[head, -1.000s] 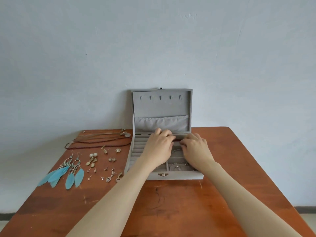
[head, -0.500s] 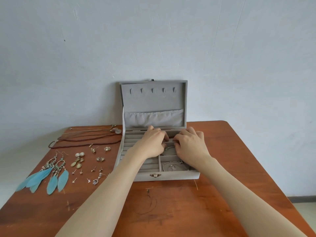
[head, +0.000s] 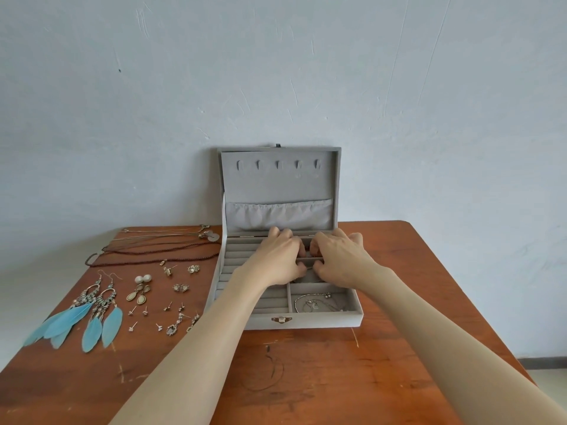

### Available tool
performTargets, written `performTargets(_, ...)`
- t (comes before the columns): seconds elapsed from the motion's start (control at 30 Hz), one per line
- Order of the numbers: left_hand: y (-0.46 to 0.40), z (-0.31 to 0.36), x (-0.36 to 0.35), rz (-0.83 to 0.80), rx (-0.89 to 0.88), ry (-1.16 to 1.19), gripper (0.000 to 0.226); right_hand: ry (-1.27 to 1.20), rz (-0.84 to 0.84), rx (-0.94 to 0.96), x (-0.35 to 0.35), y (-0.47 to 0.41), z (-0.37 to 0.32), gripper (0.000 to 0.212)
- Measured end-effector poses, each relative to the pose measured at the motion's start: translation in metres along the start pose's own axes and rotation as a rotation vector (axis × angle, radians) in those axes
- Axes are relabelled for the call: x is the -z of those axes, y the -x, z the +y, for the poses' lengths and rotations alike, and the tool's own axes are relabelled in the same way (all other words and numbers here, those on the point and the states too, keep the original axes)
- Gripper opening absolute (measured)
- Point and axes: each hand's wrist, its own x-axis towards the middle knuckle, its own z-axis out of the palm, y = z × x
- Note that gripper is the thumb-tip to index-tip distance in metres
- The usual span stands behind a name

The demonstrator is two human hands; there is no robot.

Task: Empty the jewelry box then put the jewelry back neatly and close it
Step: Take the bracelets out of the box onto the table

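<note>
A grey velvet jewelry box (head: 306, 321) stands open on the wooden table (head: 306, 378), its lid (head: 276, 185) upright against the wall. My left hand (head: 276, 259) and my right hand (head: 340, 259) are side by side inside the box, over its middle right compartment. Their fingers are curled and meet over something small and thin there; what it is stays hidden. A silver chain (head: 317, 303) lies in the front right compartment. The ring rolls (head: 239, 256) at the left look bare.
Left of the box lie blue feather earrings (head: 82, 317), pearl and drop earrings (head: 139, 289), several small studs (head: 162, 314) and dark cord necklaces (head: 153, 250). The wall stands right behind the box. The table's right edge is near the box.
The camera view shifted, so the box now sits lower and more central. Both hands drew a little toward me, from the back compartment to the middle right one, fingers still together.
</note>
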Motion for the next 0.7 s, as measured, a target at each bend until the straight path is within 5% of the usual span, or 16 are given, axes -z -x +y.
performTargets(0.37, 0.01, -0.005, 0.003, 0.16, -0.055, 0.203, 0.024, -0.363, 0.212, -0.014, 0.011, 0.009, 0.008, 0.009)
performTargets(0.7, 0.067, 0.007, 0.04, 0.302, 0.02, 0.74, 0.009, -0.969, 0.253, -0.15, 0.042, 0.056, -0.023, 0.002)
